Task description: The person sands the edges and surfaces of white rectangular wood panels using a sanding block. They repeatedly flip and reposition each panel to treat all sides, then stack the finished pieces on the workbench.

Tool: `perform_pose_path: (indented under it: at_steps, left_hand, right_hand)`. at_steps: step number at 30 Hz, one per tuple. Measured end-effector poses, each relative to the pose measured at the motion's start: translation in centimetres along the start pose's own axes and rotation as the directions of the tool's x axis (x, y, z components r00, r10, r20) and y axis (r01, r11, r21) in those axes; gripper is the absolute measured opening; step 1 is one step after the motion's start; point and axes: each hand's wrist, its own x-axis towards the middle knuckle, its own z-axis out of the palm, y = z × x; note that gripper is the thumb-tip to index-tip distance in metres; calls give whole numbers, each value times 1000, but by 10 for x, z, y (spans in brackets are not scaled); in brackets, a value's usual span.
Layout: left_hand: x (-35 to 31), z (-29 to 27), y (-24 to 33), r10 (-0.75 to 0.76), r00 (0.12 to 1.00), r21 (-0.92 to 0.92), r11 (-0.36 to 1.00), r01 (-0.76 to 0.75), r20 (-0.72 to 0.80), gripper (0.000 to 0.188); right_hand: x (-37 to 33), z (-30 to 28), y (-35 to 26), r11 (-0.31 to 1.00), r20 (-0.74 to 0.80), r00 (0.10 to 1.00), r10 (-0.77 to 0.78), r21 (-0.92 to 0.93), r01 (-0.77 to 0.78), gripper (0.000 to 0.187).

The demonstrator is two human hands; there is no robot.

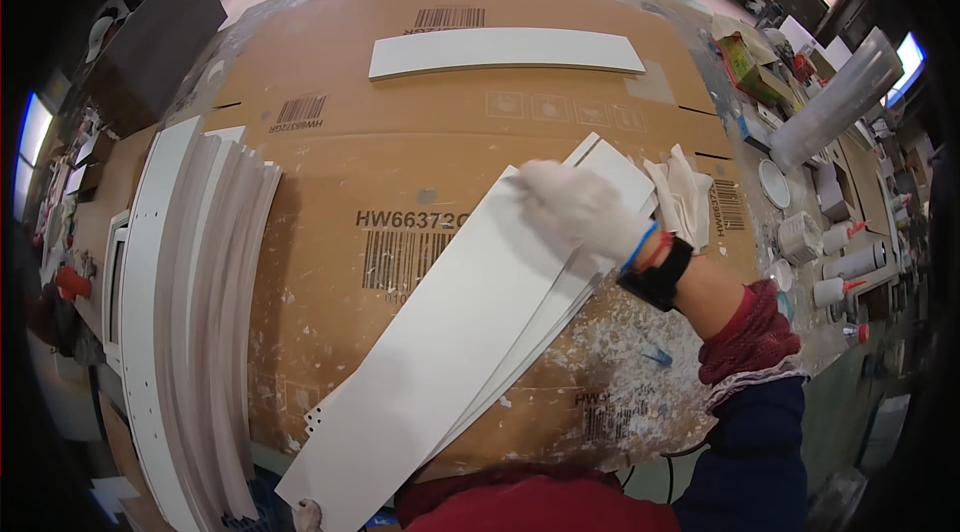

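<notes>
A long white board (pixel 420 332) lies slantwise across the cardboard, on top of several similar white boards (pixel 540 332). My left hand (pixel 308 515), gloved, grips this board's near end at the lower edge; only a few fingertips show. My right hand (pixel 575 207), in a white glove, is at the board's far end. Its fingers are curled closed and somewhat blurred, with a small dark bit at their tips that I cannot make out. A crumpled white cloth or glove (pixel 682 194) lies just right of the right hand.
A row of white boards on edge (pixel 190 332) stands on the left. One white panel (pixel 505 54) lies at the far side of the cardboard (pixel 330 172). Glue bottles (pixel 838 235), a clear roll (pixel 840 97) and a small tub (pixel 800 237) crowd the right. White flakes (pixel 640 362) litter the near right.
</notes>
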Motion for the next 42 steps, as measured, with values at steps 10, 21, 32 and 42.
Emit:
perform_pose_path:
  at_steps: [10, 21, 32, 42]
  left_hand:
    - [-17, -1, -15, 45, 998, 14, 999, -45, -42, 51]
    - [-3, -25, -38, 466, 882, 516, 739, -433, 72, 47]
    - [22, -61, -34, -307, 945, -110, 941, 319, 112, 48]
    - [43, -60, -49, 420, 876, 295, 828, -477, 236, 38]
  right_hand:
    - [36, 43, -39, 998, 196, 979, -55, 17, 53, 16]
    - [-28, 21, -35, 994, 84, 991, -106, 30, 104, 17]
    - [-57, 20, 28, 938, -36, 974, 225, -263, -226, 14]
    - [-69, 9, -38, 999, 59, 997, 44, -19, -42, 13]
